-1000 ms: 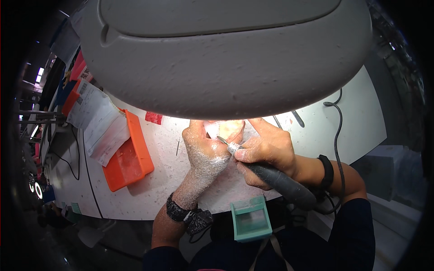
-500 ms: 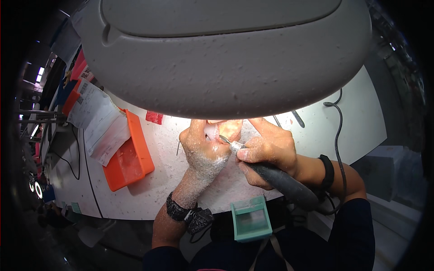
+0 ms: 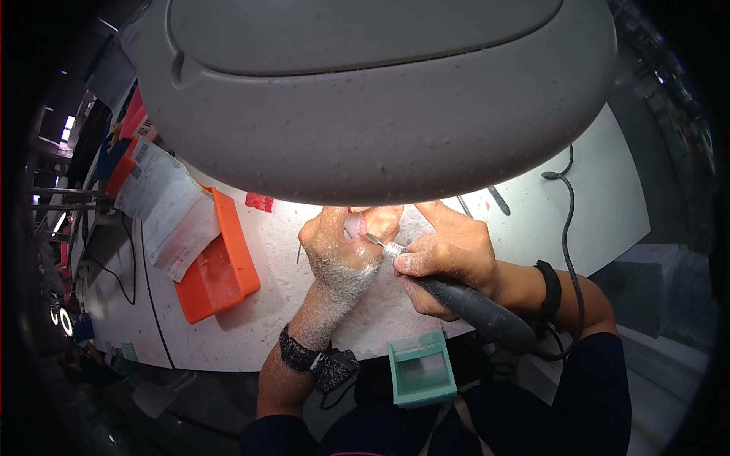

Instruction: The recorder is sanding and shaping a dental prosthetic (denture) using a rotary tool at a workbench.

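Under the lamp, my left hand [image 3: 341,251], dusted with white powder, is closed round a small pale pink and cream denture [image 3: 382,220]. Its fingers partly cover the piece, and its far edge lies close under the lamp's rim. My right hand [image 3: 454,254] grips a dark rotary handpiece [image 3: 475,308] like a pen. A metal burr [image 3: 374,239] at the handpiece's tip is right beside the denture's near edge; whether they touch I cannot tell. The right index finger stretches toward the denture's right side.
A big grey lamp head [image 3: 380,129] overhangs the white table [image 3: 608,197]. To the left sit an orange tray [image 3: 247,266] with papers [image 3: 179,220] on it and a red piece [image 3: 259,202]. A green frame [image 3: 423,371] is at the table's near edge. A black cord [image 3: 569,228] runs at right.
The denture has tilted a little in my left hand. The burr has shifted slightly left and down relative to it. Both hands keep their grips.
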Demonstrator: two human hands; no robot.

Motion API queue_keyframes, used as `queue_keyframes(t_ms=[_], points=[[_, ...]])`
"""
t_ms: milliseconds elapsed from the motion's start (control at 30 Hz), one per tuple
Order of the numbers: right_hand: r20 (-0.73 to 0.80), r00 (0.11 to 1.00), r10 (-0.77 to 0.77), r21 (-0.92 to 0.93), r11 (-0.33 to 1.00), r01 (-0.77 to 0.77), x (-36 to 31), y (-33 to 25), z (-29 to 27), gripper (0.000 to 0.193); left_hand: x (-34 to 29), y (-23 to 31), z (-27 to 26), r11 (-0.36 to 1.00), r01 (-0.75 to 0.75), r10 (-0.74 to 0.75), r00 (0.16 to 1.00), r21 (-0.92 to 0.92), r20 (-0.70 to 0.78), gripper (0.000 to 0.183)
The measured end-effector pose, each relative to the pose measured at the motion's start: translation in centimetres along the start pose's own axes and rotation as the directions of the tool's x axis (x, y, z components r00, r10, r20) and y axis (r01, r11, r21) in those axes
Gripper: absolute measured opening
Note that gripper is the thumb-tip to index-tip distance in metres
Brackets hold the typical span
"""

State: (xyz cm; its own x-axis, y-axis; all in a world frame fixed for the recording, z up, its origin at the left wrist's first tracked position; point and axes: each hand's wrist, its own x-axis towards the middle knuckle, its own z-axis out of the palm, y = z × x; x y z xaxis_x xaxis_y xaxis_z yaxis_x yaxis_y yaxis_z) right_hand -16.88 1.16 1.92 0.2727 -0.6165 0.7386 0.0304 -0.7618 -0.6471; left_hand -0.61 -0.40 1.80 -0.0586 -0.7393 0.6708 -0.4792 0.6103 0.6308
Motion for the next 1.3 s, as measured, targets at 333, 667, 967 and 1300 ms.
queue_keyframes(t_ms=[333, 667, 967, 1300], points=[[0.034, 0.997, 0.065, -0.015, 0.998, -0.065, -0.2, -0.3, -0.3, 0.025, 0.1, 0.2, -0.1, 1.0, 0.026, -0.026, 0.999, -0.006, 0.034, 0.032], [0.007, 1.0, 0.014, -0.011, 1.0, -0.014, 0.3, -0.1, 0.0, 0.022, -0.5, -0.2, 0.1, 0.97, 0.225, -0.217, 0.972, -0.094, 0.092, 0.032], [0.011, 0.999, -0.038, -0.056, 0.998, 0.038, 0.5, 0.0, -0.1, 0.022, -0.5, 0.0, 0.3, 0.904, 0.387, -0.364, 0.92, -0.18, 0.147, 0.035], [-0.099, 0.981, 0.165, 0.135, 0.979, -0.151, -0.4, 0.0, 0.5, 0.025, -0.3, 0.1, 0.1, 0.836, 0.498, -0.441, 0.859, -0.231, 0.259, 0.034]])
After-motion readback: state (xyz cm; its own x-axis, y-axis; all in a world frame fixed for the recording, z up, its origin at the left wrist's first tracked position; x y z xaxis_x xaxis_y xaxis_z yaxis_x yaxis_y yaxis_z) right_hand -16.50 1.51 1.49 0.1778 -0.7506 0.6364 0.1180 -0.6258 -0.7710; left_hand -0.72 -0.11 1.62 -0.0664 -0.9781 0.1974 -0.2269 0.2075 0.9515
